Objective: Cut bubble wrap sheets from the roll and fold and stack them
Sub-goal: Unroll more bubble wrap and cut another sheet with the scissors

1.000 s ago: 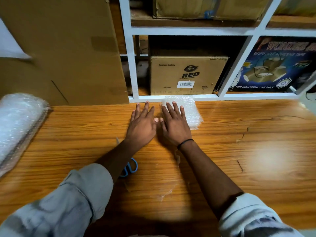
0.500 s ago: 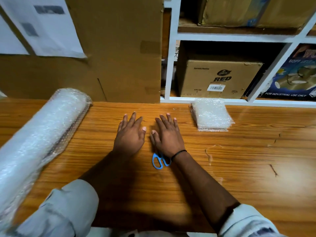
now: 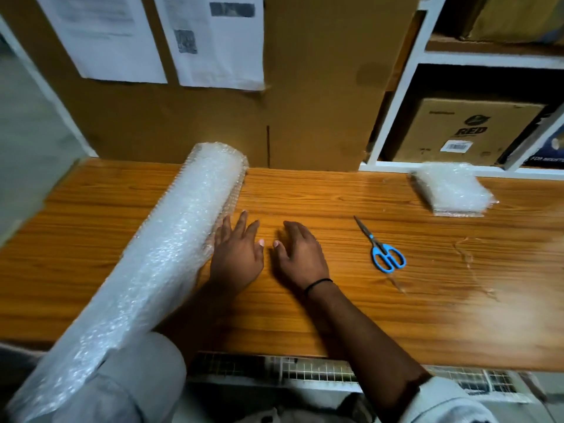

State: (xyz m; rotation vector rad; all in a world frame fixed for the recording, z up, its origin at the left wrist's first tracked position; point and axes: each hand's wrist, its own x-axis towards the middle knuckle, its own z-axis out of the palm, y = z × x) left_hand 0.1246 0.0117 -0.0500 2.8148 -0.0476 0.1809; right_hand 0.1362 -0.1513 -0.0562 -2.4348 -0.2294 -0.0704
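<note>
Neither hand is gripping anything. The left hand [image 3: 236, 254] is lying palm down with its fingers straight and slightly spread, and the right hand [image 3: 300, 256] is resting beside it with its fingers loosely bent, their tips on the wooden table [image 3: 335, 315]. The two thumbs are pointing at each other with a narrow gap between them. A black band [image 3: 317, 283] is circling the right wrist, and both forearms are coming out of rolled grey sleeves.

Directly against the outer edge of the left hand, the bubble wrap roll [image 3: 146, 264] is lying on the table. It is running diagonally from beyond the fingertips back past the left elbow and over the near table edge. The left hand's outer fingers are touching its side.

To the outside of the right hand, a little apart from it, blue-handled scissors [image 3: 385, 254] are lying flat with the blades closed and pointing away from the person. Further out on that side and well beyond the fingertips, a stack of folded bubble wrap sheets [image 3: 451, 189] is sitting at the back of the table.

Ahead of both hands a large cardboard sheet [image 3: 305, 87] is standing upright with printed papers [image 3: 213, 41] fixed to it. Beside it, past the stack, a white shelf frame [image 3: 393, 102] is holding a cardboard box marked RED [image 3: 467, 129].
</note>
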